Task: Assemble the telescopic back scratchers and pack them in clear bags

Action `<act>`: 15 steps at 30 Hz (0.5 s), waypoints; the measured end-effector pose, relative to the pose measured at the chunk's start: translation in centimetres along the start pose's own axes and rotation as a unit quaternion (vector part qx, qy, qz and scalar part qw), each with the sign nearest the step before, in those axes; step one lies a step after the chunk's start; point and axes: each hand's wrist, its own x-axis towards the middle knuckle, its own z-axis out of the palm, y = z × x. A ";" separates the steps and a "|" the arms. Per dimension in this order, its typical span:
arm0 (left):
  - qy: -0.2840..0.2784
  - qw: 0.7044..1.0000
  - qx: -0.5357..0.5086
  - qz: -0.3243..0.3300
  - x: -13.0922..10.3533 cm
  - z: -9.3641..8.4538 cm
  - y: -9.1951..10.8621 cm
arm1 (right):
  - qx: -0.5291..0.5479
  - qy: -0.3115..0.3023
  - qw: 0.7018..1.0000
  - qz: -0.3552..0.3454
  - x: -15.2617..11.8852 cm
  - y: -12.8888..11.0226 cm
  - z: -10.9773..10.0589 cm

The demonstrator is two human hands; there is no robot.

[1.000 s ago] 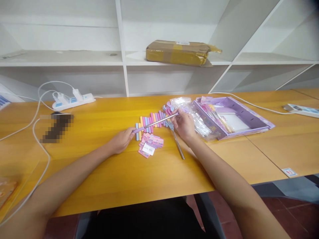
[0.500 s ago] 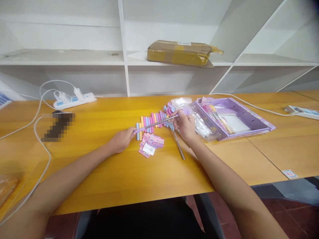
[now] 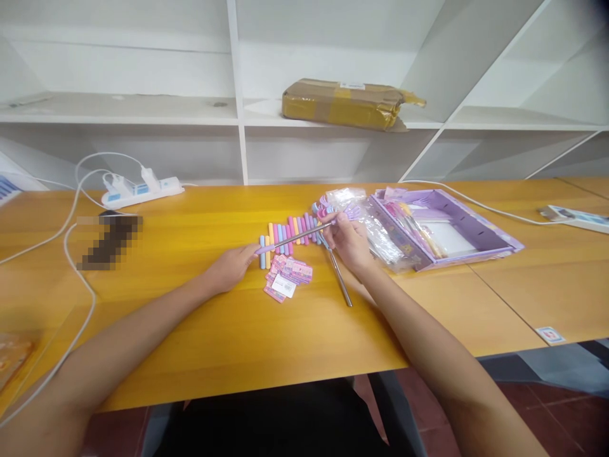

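Between my hands stretches a back scratcher (image 3: pixel 304 235) with a metal rod, a purple grip and a purple claw head. My left hand (image 3: pixel 234 266) pinches the grip end, and my right hand (image 3: pixel 351 242) is closed around the rod just below the claw. Beneath it lies a row of pastel handle sleeves (image 3: pixel 291 235) in pink, yellow, blue and purple. Several pink printed cards (image 3: pixel 299 271) are piled in front of them, with a white label card (image 3: pixel 284 285) on top. Another metal rod (image 3: pixel 341 279) with a blue claw rests beside my right hand.
At right, a purple display box (image 3: pixel 476 259) holds wrapped back scratchers, with clear plastic bags (image 3: pixel 387 238) beside it. A power strip (image 3: pixel 143 192) and white cables (image 3: pixel 90 285) lie at left, near a blurred dark object (image 3: pixel 111 241). A taped carton (image 3: pixel 342 105) sits on the shelf.
Both hands keep their hold on the back scratcher. My right hand has shifted very slightly left and its wrist has turned a little; otherwise things stay in place.
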 end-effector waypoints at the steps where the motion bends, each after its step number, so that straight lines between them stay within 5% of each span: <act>1: 0.003 1.000 0.001 0.004 0.0 0.0 0.0 | 0.006 -0.002 1.000 0.003 0.0 0.0 0.0; 15: 0.042 0.999 -0.022 0.007 -0.1 0.4 -0.8 | -0.004 -0.003 1.000 0.007 0.1 0.9 0.3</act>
